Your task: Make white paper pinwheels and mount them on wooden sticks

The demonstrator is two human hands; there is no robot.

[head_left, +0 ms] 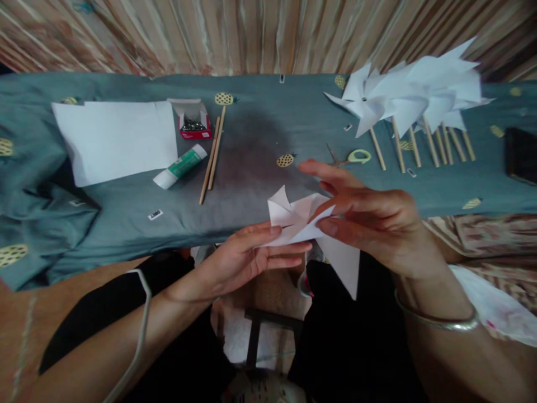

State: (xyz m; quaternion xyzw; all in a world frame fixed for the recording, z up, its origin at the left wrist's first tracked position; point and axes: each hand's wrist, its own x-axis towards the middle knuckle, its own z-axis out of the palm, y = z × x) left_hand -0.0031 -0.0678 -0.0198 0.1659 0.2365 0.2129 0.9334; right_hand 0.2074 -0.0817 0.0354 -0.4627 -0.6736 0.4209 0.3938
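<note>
1 part-folded white paper piece, between both hands | left hand: thumb over, fingers under, gripping its edge | right hand: thumb and fingertip pinching 1 flap | beyond grip, leftward: 2 loose sticks, 1 glue stick, 1 box | beyond, rightward: 1 scissors, overlapping pinwheels, 8 handles showing

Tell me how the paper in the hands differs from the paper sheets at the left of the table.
The held paper has pointed flaps, some bent over; the paper sheets are broad and mostly flat.
The held paper is gripped by the left hand and right hand, while the paper sheets lie on the green cloth.
Both the held paper and paper sheets are plain white.
</note>
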